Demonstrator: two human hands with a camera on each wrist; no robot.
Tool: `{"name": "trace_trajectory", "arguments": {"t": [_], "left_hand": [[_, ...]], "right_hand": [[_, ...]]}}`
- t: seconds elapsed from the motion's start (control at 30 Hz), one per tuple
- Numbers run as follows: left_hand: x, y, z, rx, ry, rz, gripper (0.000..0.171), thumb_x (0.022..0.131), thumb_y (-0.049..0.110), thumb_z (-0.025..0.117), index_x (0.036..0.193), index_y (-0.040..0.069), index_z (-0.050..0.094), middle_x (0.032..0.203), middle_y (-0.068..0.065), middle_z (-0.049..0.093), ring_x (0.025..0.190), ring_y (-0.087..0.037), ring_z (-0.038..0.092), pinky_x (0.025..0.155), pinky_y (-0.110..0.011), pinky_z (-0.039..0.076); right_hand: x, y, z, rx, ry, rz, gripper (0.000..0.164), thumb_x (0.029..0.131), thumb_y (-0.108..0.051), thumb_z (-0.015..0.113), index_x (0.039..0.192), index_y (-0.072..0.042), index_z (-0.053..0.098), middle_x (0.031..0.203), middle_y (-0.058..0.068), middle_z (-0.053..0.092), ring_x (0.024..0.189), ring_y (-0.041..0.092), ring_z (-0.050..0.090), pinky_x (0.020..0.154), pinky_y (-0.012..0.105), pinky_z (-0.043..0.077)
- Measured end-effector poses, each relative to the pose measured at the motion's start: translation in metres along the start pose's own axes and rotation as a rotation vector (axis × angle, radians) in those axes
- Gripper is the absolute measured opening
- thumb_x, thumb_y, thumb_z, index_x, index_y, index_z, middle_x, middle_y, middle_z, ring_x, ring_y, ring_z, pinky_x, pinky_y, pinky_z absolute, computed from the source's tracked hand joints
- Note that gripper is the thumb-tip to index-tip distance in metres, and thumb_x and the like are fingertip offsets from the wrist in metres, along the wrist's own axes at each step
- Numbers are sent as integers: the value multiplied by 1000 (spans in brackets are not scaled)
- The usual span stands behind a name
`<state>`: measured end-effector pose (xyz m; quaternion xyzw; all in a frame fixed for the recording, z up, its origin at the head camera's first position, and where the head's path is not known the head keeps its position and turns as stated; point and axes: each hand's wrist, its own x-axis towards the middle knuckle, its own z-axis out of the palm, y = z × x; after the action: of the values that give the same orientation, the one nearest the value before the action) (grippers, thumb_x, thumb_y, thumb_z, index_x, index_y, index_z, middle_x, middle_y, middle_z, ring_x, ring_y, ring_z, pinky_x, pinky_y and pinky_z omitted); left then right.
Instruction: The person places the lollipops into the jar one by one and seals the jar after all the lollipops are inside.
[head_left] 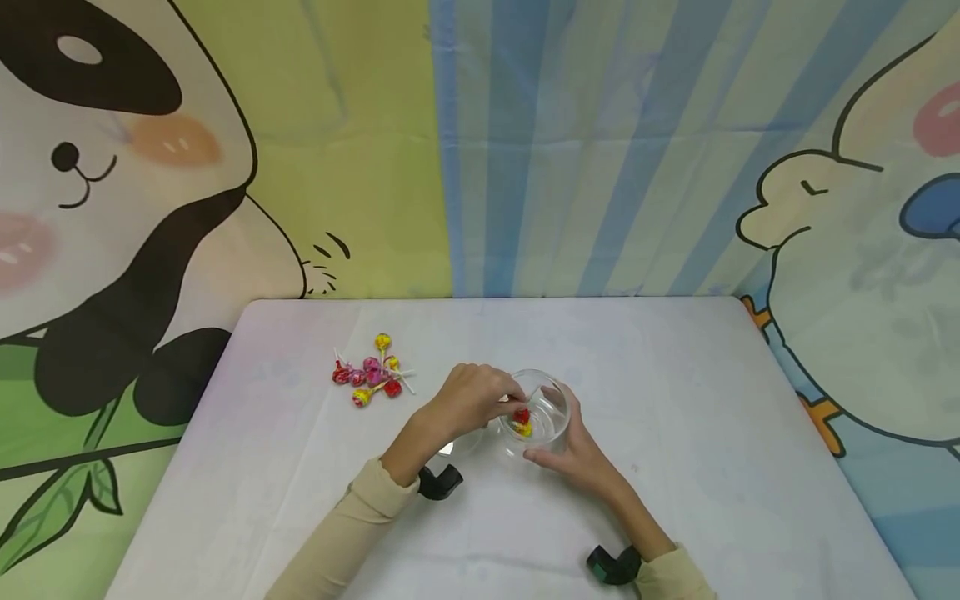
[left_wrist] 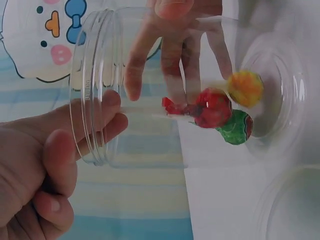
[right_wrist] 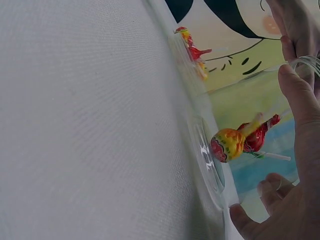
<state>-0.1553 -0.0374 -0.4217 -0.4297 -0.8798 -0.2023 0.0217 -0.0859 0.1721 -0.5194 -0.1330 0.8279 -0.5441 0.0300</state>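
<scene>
A clear plastic jar (head_left: 553, 417) stands on the table with its mouth facing up. My right hand (head_left: 577, 442) grips it from the right side, fingers spread round its wall. From the left, my left hand (head_left: 476, 398) reaches into the mouth. Its thumb and fingertips pinch the white stick of a red lollipop (left_wrist: 213, 108), whose head hangs inside the jar. Near the bottom lie a yellow lollipop (left_wrist: 245, 88) and a green-wrapped lollipop (left_wrist: 236, 128). In the right wrist view, the yellow-and-red head (right_wrist: 228, 145) shows through the wall.
Left of the jar, a loose pile of several lollipops (head_left: 372, 372) lies on the white-covered table (head_left: 675, 375). A clear round lid-like piece (head_left: 467, 442) sits beside the jar, partly under my left wrist. A cartoon-printed curtain (head_left: 585, 150) hangs behind.
</scene>
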Motion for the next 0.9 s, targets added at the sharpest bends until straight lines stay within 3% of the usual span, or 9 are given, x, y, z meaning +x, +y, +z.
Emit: {"name": "trace_trajectory", "arguments": {"t": [0.17, 0.23, 0.33, 0.47, 0.53, 0.63, 0.77, 0.9], "left_hand": [[-3, 2, -7, 86, -33, 17, 7, 86, 27, 74, 88, 21, 78, 80, 11, 73, 61, -3, 57, 50, -17, 37], [-7, 3, -11, 134, -9, 28, 6, 87, 27, 72, 88, 24, 77, 79, 13, 72, 61, -3, 57, 50, -16, 36], [-21, 2, -18, 156, 117, 42, 6, 87, 28, 72, 89, 25, 77, 80, 14, 72, 62, -1, 61, 48, -14, 35], [-55, -4, -26, 115, 313, 11, 10, 82, 28, 77, 90, 22, 77, 82, 12, 74, 66, 0, 67, 48, -9, 35], [-78, -10, -25, 92, 368, -37, 12, 79, 27, 80, 88, 20, 78, 81, 11, 75, 65, -2, 67, 49, -8, 36], [-114, -18, -14, 75, 397, -155, 15, 74, 27, 83, 87, 21, 78, 81, 10, 75, 60, -1, 64, 49, -7, 36], [-156, -24, 4, 31, 347, -336, 17, 73, 26, 85, 88, 23, 77, 84, 12, 75, 56, 7, 55, 51, -7, 40], [-183, -28, 17, -9, 324, -478, 16, 74, 24, 84, 87, 24, 76, 85, 14, 73, 53, 14, 44, 48, -10, 38]], "right_hand": [[2, -1, 2, -2, -16, 15, 110, 75, -17, 82, 152, -23, 5, 155, 16, 29, 139, 43, 34, 107, 67, 29], [2, -2, 2, 1, -21, 31, 110, 76, -18, 82, 152, -24, 4, 155, 15, 28, 140, 42, 33, 108, 67, 28], [1, -7, 3, 6, -21, 41, 109, 76, -17, 82, 152, -22, 5, 155, 17, 29, 141, 42, 33, 109, 66, 27], [2, -13, 5, 5, -20, 46, 108, 75, -14, 82, 152, -15, 6, 154, 22, 30, 141, 45, 32, 110, 68, 24], [2, -14, 5, 3, -21, 53, 109, 74, -14, 82, 152, -13, 6, 154, 22, 30, 141, 45, 31, 110, 69, 23], [1, -5, 4, -7, -10, 51, 109, 75, -21, 83, 152, -20, 6, 155, 16, 31, 142, 41, 31, 111, 67, 22], [1, -4, 2, 2, 2, 54, 108, 75, -22, 83, 152, -22, 6, 154, 16, 31, 142, 40, 30, 111, 67, 21], [1, -3, 0, -2, -2, 59, 108, 76, -22, 82, 152, -24, 6, 154, 16, 30, 142, 40, 30, 111, 68, 21]]}}
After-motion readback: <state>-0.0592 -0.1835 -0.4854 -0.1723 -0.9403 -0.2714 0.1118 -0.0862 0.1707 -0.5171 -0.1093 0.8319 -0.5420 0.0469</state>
